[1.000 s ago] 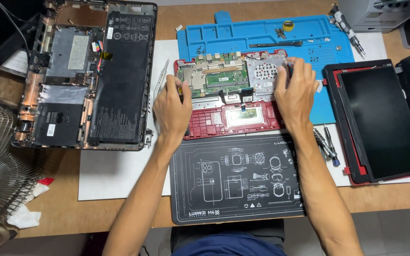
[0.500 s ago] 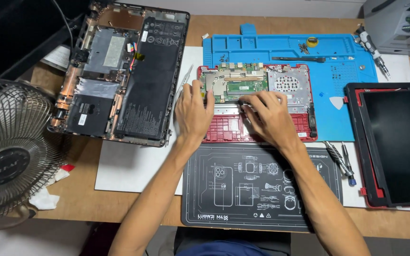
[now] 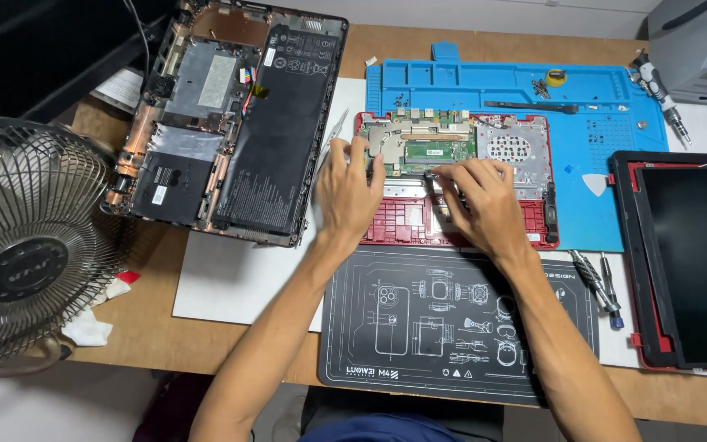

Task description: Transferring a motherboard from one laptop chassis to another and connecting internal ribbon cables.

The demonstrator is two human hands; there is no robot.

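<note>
A small red laptop base (image 3: 525,225) lies open on the desk, its green circuit board (image 3: 427,147) and a perforated silver plate (image 3: 511,147) exposed. My left hand (image 3: 349,192) rests on the base's left edge, fingers spread and pressing down. My right hand (image 3: 480,200) sits over the middle of the base, fingertips pinched on a small part at the board's lower edge; what they hold is hidden.
A larger opened laptop (image 3: 231,123) lies at the left, a metal fan (image 3: 26,245) beside it. A blue work mat (image 3: 533,90) holds small parts. A black mat (image 3: 443,327) lies near me. Screwdrivers (image 3: 595,282) and a red-framed screen (image 3: 685,254) are at the right.
My right hand has moved from the base's right edge to its middle. The left hand stays on the left edge. The camera view has shifted left, showing more of the fan.
</note>
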